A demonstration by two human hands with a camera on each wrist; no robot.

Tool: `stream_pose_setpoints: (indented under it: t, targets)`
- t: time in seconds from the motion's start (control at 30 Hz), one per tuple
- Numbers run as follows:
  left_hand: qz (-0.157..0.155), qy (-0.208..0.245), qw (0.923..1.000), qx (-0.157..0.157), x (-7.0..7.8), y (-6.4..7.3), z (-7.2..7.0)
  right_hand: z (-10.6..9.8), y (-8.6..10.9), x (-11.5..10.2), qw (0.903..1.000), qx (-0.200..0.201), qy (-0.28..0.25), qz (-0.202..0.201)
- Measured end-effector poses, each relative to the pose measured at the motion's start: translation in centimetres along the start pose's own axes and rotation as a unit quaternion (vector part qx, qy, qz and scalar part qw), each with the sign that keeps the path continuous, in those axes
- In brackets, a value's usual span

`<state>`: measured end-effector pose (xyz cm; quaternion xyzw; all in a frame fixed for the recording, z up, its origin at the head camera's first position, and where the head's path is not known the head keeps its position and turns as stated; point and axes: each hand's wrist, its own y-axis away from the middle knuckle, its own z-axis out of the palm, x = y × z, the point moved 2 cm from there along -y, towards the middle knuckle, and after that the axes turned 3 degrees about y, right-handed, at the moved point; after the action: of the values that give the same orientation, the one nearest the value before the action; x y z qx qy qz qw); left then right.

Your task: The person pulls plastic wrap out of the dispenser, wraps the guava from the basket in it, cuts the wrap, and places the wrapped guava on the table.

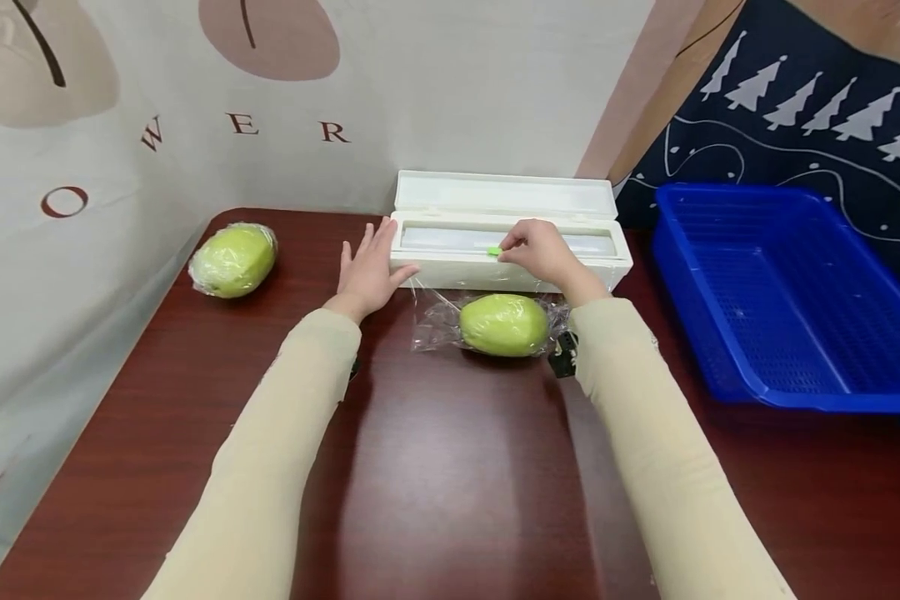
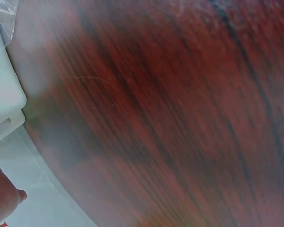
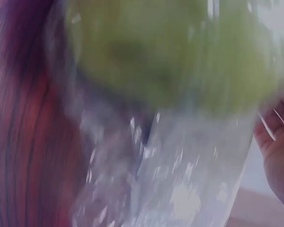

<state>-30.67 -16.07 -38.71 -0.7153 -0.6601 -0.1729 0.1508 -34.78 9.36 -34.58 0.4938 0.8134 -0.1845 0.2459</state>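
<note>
A white cling film dispenser stands at the table's back edge, its lid raised. My left hand rests against the dispenser's left end, fingers spread. Thumb and fingers of my right hand pinch a small green slide cutter on the dispenser's front rim. Just in front lies an oval yellow-green fruit with clear cling film around it, spreading out on both sides and up toward the dispenser. In the right wrist view that fruit is blurred, under shiny film.
Another yellow-green fruit, wrapped in film, sits at the table's back left. To the right is a blue plastic basket. A printed cloth hangs behind the brown wooden table.
</note>
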Motion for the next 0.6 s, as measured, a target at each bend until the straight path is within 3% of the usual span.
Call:
stream_pose_setpoints:
  t: [0.4,0.6]
  targets:
    - [-0.004,-0.002,1.0000,0.003,0.1,-0.1,0.5,-0.7,1.0,2.2,0.9996,0.010,-0.026,0.001]
    - [-0.004,-0.007,1.0000,0.005,0.2,-0.2,0.2,-2.1,1.6,3.7,0.9997,0.016,-0.012,0.012]
